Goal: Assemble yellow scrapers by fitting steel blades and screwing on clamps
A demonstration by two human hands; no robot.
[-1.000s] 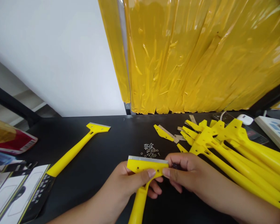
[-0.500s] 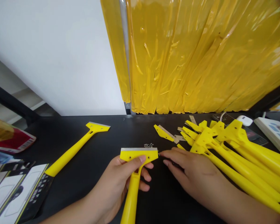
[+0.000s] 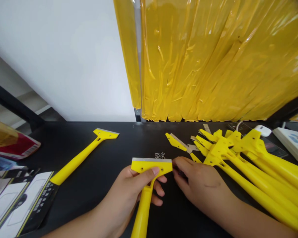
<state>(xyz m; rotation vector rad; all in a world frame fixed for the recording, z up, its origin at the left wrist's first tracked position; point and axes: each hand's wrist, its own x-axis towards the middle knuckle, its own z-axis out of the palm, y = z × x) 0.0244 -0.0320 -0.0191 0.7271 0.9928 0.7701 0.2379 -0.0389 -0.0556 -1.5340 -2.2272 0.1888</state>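
- Left hand (image 3: 124, 195) grips a yellow plastic scraper (image 3: 151, 167) in the lower middle of the frame: thumb pressed on its flat, drilled head, fingers curled behind the neck, handle running out of view below, steel blade along the top edge.
- Right hand (image 3: 198, 186), fingers pressed together and curved, sits just beside the head's right end over a small dark object (image 3: 181, 173); whether it is pinched cannot be told.
- One second earlier both hands held the head tilted; now it sits level, in the left hand alone.
- Just above the head, a small heap of metal fittings (image 3: 160, 155) lies on the black tabletop (image 3: 89, 195).
- To the right, a glossy pile of yellow scrapers (image 3: 258, 172) lies beside loose steel blades (image 3: 178, 140).
- At centre left, a lone yellow scraper (image 3: 75, 165) lies apart.
- At lower left, printed packaging cards (image 3: 22, 201) overlap.
- Above, crinkled yellow plastic film (image 3: 201, 66) hangs beside a white wall (image 3: 59, 59).
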